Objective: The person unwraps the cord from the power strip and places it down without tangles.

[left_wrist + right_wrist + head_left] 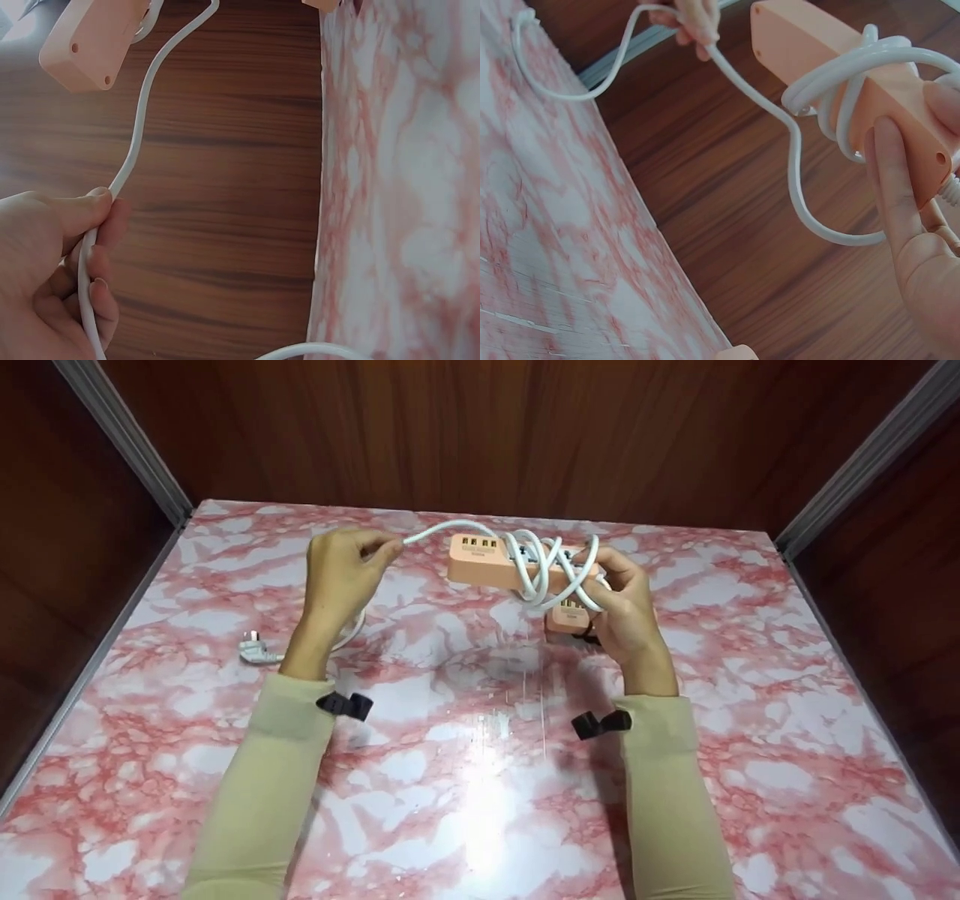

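An orange power strip [480,568] with several USB ports is held up over the table, its right end gripped by my right hand [628,604]. White cord [536,585] loops several times around the strip's body. My left hand [341,566] pinches a free stretch of that cord between thumb and fingers, left of the strip. In the left wrist view the cord [142,112] runs past the thumb and down along the curled fingers. The right wrist view shows my fingers [894,176] against the strip's underside [810,37]. The cord's plug [255,649] lies on the table at the left.
A second orange power strip [568,619] lies on the table below my right hand, with a black tie [587,636] by it. The table [420,810] has a red and white marbled top. Dark wood panels [480,435] stand behind it and at both sides.
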Motion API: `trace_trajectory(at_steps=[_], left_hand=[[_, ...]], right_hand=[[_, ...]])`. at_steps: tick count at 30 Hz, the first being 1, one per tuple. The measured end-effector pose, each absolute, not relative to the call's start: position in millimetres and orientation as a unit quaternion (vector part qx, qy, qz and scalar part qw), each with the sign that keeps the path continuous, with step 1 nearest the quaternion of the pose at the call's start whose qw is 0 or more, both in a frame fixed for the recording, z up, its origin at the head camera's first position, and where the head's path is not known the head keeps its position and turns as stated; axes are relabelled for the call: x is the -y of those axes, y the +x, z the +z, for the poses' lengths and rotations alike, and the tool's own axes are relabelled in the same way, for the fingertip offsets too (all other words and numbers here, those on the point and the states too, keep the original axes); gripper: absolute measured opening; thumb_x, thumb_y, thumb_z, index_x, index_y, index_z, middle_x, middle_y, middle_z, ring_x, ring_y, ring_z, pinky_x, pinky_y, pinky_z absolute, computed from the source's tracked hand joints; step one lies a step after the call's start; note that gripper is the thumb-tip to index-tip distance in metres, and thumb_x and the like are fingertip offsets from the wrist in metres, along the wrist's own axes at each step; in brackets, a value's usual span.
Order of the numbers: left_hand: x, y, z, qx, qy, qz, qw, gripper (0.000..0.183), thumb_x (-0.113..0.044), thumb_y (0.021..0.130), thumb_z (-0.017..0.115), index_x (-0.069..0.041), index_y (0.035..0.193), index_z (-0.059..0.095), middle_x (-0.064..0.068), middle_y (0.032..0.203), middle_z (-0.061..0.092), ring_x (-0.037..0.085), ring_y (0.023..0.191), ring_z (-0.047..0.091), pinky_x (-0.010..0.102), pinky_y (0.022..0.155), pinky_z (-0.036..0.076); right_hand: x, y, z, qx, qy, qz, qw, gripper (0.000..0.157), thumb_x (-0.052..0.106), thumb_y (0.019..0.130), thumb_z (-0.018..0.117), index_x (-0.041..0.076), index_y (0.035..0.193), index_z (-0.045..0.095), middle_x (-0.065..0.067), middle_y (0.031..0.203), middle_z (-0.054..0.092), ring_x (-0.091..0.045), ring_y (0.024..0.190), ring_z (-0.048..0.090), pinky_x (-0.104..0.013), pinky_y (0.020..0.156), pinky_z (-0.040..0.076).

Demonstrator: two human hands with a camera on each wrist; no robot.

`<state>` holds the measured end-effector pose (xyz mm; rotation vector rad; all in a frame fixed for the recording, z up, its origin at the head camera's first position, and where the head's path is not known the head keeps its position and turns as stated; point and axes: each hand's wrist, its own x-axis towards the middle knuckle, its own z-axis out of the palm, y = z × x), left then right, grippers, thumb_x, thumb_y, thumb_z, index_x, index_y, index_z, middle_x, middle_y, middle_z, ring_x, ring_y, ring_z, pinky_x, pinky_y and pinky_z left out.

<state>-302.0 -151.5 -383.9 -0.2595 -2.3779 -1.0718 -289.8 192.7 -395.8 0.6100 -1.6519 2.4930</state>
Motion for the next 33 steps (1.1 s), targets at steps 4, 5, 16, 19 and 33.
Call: trace_trajectory(at_steps=[4, 5, 16, 19, 33], left_hand=[[148.7, -311.3, -367.8, 0.878, -0.094, -0.388, 0.265, 0.017, -0.026, 0.100, 0.077, -0.012, 0.103, 0.086, 0.007, 0.091, 0.080, 0.016, 0.078, 0.064, 0.031, 0.074, 0.044], [147.1, -312.9, -363.1, 0.878, -0.094, -0.386, 0.268, 0.017, -0.026, 0.101, 0.077, -0.012, 0.103, 0.086, 0.006, 0.091, 0.079, 0.016, 0.078, 0.063, 0.030, 0.074, 0.043], [136.7, -317.3, -315.8, 0.850, -0.077, -0.445, 0.271, 0.016, -0.027, 0.101, 0.075, -0.016, 0.105, 0.086, 0.001, 0.090, 0.077, 0.008, 0.079, 0.060, 0.021, 0.075, 0.043], [136.5, -316.0, -306.3, 0.834, -0.076, -0.473, 0.274, 0.016, -0.028, 0.101, 0.075, -0.016, 0.104, 0.086, -0.003, 0.087, 0.075, 0.008, 0.077, 0.059, 0.021, 0.074, 0.044], [128.4, -292.3, -268.2, 0.755, -0.142, -0.543, 0.340, 0.017, -0.026, 0.099, 0.079, -0.012, 0.101, 0.086, -0.010, 0.080, 0.069, 0.005, 0.067, 0.051, 0.022, 0.062, 0.036]], right_hand=[[-190.6, -289.7, -396.2, 0.539, 0.193, 0.819, 0.047, 0.032, -0.016, 0.088, 0.053, 0.006, 0.098, 0.074, -0.007, 0.097, 0.065, -0.017, 0.085, 0.064, -0.024, 0.073, 0.056], [-190.7, -289.5, -396.1, 0.540, 0.189, 0.819, 0.048, 0.031, -0.015, 0.088, 0.054, 0.006, 0.098, 0.074, -0.007, 0.098, 0.065, -0.017, 0.086, 0.064, -0.024, 0.073, 0.056], [-188.7, -289.3, -396.1, 0.538, 0.177, 0.823, 0.040, 0.026, -0.014, 0.090, 0.060, 0.007, 0.097, 0.073, -0.009, 0.106, 0.067, -0.019, 0.091, 0.068, -0.024, 0.072, 0.058], [-188.3, -289.0, -395.6, 0.542, 0.173, 0.822, 0.035, 0.026, -0.014, 0.090, 0.060, 0.008, 0.096, 0.073, -0.009, 0.103, 0.065, -0.019, 0.085, 0.069, -0.024, 0.070, 0.059], [-189.9, -290.2, -396.2, 0.529, 0.166, 0.831, 0.037, 0.026, -0.016, 0.087, 0.063, 0.005, 0.097, 0.074, -0.008, 0.099, 0.069, -0.018, 0.081, 0.069, -0.029, 0.076, 0.062]])
